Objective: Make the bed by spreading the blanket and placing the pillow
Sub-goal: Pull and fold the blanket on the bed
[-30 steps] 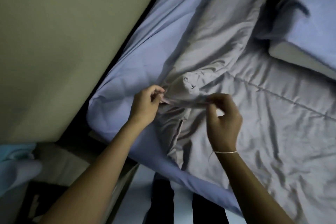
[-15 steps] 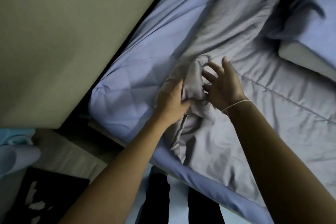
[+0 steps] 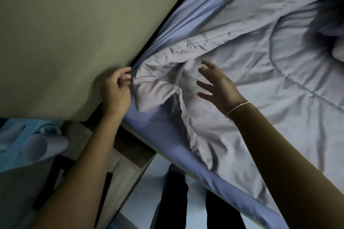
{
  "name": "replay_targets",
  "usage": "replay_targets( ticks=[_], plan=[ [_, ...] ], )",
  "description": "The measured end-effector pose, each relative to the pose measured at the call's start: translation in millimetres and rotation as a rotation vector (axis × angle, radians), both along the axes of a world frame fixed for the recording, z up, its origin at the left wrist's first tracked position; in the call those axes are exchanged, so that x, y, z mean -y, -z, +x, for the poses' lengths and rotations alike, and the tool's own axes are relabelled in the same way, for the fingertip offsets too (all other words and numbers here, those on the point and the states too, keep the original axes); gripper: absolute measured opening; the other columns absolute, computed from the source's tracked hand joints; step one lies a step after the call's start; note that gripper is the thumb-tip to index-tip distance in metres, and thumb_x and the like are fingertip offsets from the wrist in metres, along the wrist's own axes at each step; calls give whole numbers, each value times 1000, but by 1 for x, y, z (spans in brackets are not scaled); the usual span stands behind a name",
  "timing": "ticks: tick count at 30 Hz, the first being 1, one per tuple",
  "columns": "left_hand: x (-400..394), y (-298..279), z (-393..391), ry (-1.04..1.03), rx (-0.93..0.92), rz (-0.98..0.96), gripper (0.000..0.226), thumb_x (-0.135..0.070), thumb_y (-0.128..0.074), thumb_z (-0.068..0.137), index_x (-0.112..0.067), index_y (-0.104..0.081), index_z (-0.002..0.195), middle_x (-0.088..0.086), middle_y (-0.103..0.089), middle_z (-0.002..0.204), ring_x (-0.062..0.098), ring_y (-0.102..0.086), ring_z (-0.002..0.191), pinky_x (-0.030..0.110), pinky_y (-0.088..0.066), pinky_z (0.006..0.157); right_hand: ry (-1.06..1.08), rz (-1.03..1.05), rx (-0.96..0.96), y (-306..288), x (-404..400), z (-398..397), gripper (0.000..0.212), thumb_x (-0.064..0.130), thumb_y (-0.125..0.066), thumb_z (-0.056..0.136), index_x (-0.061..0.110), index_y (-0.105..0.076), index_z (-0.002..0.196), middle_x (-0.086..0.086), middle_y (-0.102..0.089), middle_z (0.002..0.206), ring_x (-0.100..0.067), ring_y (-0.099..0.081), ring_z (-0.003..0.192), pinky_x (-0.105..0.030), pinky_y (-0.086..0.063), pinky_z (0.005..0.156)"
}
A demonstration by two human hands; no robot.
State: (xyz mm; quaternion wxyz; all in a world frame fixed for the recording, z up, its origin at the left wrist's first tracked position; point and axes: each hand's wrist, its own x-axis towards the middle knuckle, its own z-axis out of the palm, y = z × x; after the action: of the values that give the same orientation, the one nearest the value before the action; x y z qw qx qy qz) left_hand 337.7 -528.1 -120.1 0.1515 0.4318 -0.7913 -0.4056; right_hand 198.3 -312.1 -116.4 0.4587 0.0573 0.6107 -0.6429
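A grey quilted blanket (image 3: 260, 72) lies wrinkled over the bed, on a blue sheet (image 3: 201, 11). My left hand (image 3: 116, 89) pinches the blanket's corner at the bed's corner, right against the wall. My right hand (image 3: 216, 84) hovers flat over the blanket just to the right, fingers spread, holding nothing. A thin band circles its wrist. Only a white edge of the pillow (image 3: 337, 52) shows at the far right, partly in dark shadow.
A beige wall (image 3: 74, 24) runs along the bed's left side. Below the bed corner stand a wooden ledge (image 3: 134, 147) and light blue cloth (image 3: 28, 141) at the left. My dark-trousered legs (image 3: 175, 201) stand at the bed's near edge.
My left hand has carried the blanket corner leftward from the middle of the bed to the corner by the wall. My right hand has let go and opened. The blanket now covers more of the sheet.
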Motion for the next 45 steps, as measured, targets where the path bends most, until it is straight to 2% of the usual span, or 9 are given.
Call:
replay_targets(
  ticks=[3,7,13,17,23,29,36,40,45],
  plan=[
    [-26,-14,-1,-3,-47,-122,36,-25,-47,95,-9,-57,126,15,-62,121,22,-59,105,18,-43,88,-58,15,52,10,11,8,40,50,-44,94,43,-46,134,15,-49,139,-20,-49,125,-44,-38,106],
    [-56,11,-10,375,253,-470,56,-50,-53,87,-24,-47,135,14,-30,151,33,-30,137,53,-27,109,-123,60,51,16,22,16,39,52,-40,95,42,-50,132,12,-50,141,-21,-50,125,-43,-37,106],
    [-47,79,17,601,705,-449,75,-60,-49,85,-30,-21,148,8,4,160,34,6,146,66,0,109,-571,531,-947,58,0,24,58,32,-50,91,16,-37,145,-13,-42,147,-31,-40,135,-43,-32,111],
    [-43,91,38,563,731,-392,76,-65,-38,86,-28,-17,150,11,-13,158,35,-11,145,66,-8,108,-977,746,-1034,80,-12,59,71,46,-47,92,29,-12,152,-6,1,162,-32,5,148,-53,-2,117],
    [-45,75,32,415,463,-635,53,-32,-55,87,-17,-46,137,17,-32,151,36,-29,139,58,-21,111,-105,439,-749,66,9,42,64,38,-62,84,16,-41,140,-5,-60,119,-19,-58,104,-34,-43,96],
    [-35,70,11,584,526,-693,72,-54,-42,90,-20,-19,150,16,-11,158,38,-10,145,61,-9,114,418,116,-218,41,69,-54,105,52,-73,61,20,-21,147,-10,-45,141,-22,-49,124,-46,-37,110],
    [-3,94,25,515,695,-515,89,-71,-35,84,-22,-4,152,13,2,159,33,3,146,54,5,115,-247,99,-392,31,178,-80,38,4,-61,83,5,-45,116,-12,-55,84,-11,-57,63,-17,-45,53],
    [5,104,34,503,668,-463,87,-70,-14,82,-18,-7,151,14,-6,159,35,-6,146,51,-2,116,-597,346,-659,49,192,-63,55,14,-58,83,3,-45,136,-20,-54,133,-26,-55,119,-29,-41,101],
    [-4,113,37,460,623,-512,64,-46,-19,96,-13,-13,150,15,-14,158,32,-6,146,51,-12,118,-666,560,-1251,88,110,6,63,28,-48,91,11,-28,148,-15,-28,155,-34,-26,143,-47,-22,114]
  ],
)
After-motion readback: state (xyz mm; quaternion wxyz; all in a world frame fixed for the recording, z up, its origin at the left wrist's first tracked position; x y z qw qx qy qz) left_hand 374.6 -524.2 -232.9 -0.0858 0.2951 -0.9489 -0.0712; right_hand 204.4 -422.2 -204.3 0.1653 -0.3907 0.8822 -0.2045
